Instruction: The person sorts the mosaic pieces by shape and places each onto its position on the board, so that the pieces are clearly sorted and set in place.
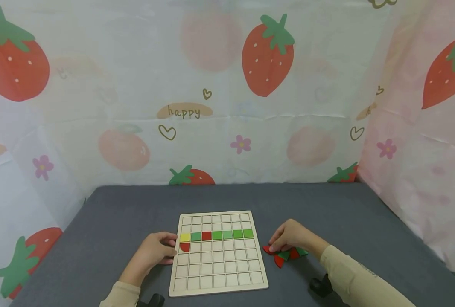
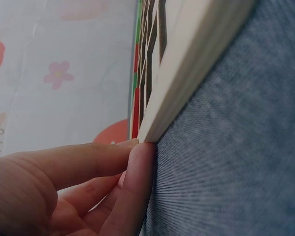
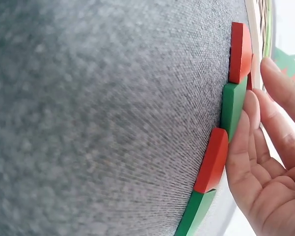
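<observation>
A pale wooden grid board (image 1: 220, 268) lies flat on the table. One row across it holds square tiles: yellow, red and several green ones. Below the yellow tile sits a red rounded tile (image 1: 185, 247). My left hand (image 1: 156, 251) holds the board's left edge, thumb and fingertip at the rim in the left wrist view. To the right of the board, my right hand (image 1: 290, 236) is over a small pile of red and green tiles (image 1: 284, 255). Its fingertips touch the pile. A red tile (image 3: 239, 51) and a green tile (image 3: 232, 105) lie beside those fingers.
Dark grey cloth (image 1: 135, 209) covers the table. Behind it hangs a pale curtain (image 1: 227, 153) printed with strawberries, which also runs along both sides. Black wrist straps show near both sleeves.
</observation>
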The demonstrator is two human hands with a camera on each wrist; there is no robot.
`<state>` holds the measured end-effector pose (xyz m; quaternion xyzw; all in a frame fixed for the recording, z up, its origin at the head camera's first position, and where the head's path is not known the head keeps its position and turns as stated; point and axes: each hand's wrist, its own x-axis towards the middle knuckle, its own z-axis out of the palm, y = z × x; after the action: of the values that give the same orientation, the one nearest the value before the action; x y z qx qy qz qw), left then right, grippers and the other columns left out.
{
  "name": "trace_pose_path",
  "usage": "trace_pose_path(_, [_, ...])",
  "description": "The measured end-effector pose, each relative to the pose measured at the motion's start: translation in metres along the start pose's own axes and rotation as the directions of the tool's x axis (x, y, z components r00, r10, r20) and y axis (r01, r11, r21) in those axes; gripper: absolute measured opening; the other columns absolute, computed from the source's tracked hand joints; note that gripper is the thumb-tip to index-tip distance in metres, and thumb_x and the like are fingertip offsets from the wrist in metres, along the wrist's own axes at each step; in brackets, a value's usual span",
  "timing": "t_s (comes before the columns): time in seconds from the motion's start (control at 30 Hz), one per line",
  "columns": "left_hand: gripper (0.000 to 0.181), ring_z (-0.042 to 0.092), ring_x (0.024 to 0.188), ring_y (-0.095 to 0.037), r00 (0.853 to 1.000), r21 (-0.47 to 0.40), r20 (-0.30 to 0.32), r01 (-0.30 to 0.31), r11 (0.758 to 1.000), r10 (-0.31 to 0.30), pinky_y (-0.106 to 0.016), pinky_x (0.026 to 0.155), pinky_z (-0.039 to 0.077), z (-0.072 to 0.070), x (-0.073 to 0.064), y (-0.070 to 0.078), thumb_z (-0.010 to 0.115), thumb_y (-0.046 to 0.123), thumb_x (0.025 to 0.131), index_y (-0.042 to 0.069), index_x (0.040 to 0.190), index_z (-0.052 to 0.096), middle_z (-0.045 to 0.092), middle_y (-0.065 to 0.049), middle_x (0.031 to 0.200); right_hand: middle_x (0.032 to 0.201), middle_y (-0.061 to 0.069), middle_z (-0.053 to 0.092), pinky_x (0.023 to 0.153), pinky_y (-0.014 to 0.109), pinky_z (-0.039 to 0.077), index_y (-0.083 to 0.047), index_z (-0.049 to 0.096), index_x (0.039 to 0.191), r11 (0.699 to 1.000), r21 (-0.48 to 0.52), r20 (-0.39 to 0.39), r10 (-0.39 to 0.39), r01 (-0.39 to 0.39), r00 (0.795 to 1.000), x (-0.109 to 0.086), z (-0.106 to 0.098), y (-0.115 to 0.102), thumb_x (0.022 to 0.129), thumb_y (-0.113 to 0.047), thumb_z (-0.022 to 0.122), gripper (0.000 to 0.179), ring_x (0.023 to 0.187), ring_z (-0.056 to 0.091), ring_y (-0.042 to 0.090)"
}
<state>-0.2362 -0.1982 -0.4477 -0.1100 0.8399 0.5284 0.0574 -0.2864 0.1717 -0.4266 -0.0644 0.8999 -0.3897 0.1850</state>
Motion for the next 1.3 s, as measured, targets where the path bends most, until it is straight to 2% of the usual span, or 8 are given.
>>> trace_pose_path(0.27, [0.047,0.064,0.079,-0.018,1.000,0.002,-0.003,-0.003,1.000,0.003,-0.032,0.062,0.062,0.000,0.000,0.000,0.067,-0.012,0.080,-0.010,0.127,0.059,0.059,-0.017,0.103,0.077,0.004,0.075,0.066,0.030,0.060,-0.005,0.079,0.082,0.996,-0.087,-0.060,-0.013,0.008,0.998,-0.004,0.006,-0.004,0.071,-0.009,0.087,0.014,0.068,0.065,0.011])
trace_pose_path(0.4, [0.047,0.064,0.079,-0.017,1.000,-0.001,-0.002,-0.002,1.000,0.002,-0.032,0.062,0.062,0.000,0.000,0.000,0.067,-0.012,0.080,-0.009,0.127,0.059,0.059,-0.017,0.103,0.073,0.002,0.074,0.064,0.028,0.059,-0.004,0.078,0.078,0.996,-0.088,-0.063,-0.026,0.021,0.998,-0.004,0.007,-0.006,0.072,-0.006,0.086,0.010,0.065,0.063,0.011])
trace_pose_path(0.67, [0.048,0.063,0.078,-0.017,1.000,-0.004,-0.003,-0.002,1.000,0.002,-0.031,0.062,0.061,0.000,0.000,0.000,0.067,-0.012,0.080,-0.009,0.127,0.059,0.059,-0.017,0.103,0.071,0.006,0.073,0.065,0.033,0.062,0.000,0.076,0.078,0.999,0.030,-0.005,-0.032,0.032,0.999,-0.002,0.003,-0.007,0.076,-0.004,0.081,0.007,0.065,0.067,0.015])
trace_pose_path(0.83, [0.048,0.063,0.078,-0.018,1.000,-0.004,-0.003,0.002,1.000,-0.002,-0.032,0.062,0.061,0.000,0.000,0.001,0.067,-0.012,0.079,-0.010,0.126,0.059,0.059,-0.017,0.103,0.072,0.007,0.073,0.065,0.035,0.062,0.000,0.075,0.079,0.996,0.085,-0.016,-0.008,0.010,1.000,0.000,0.001,-0.011,0.077,-0.006,0.081,0.008,0.065,0.068,0.017])
trace_pose_path(1.1, [0.048,0.063,0.078,-0.018,1.000,-0.006,-0.004,0.005,1.000,-0.005,-0.032,0.062,0.062,0.000,0.000,0.003,0.067,-0.013,0.079,-0.010,0.126,0.059,0.059,-0.017,0.102,0.072,0.009,0.073,0.065,0.036,0.063,0.003,0.075,0.084,0.984,0.171,-0.005,-0.039,0.039,0.999,0.003,0.003,-0.026,0.080,-0.005,0.079,0.010,0.063,0.070,0.016])
trace_pose_path(1.3, [0.048,0.063,0.078,-0.018,1.000,-0.006,-0.002,0.006,1.000,-0.006,-0.032,0.062,0.062,0.000,-0.001,0.002,0.067,-0.013,0.079,-0.010,0.126,0.059,0.059,-0.017,0.102,0.074,0.011,0.074,0.066,0.036,0.063,0.003,0.076,0.085,0.979,0.201,0.007,-0.047,0.045,0.999,0.008,0.013,-0.040,0.080,-0.005,0.079,0.011,0.062,0.070,0.015])
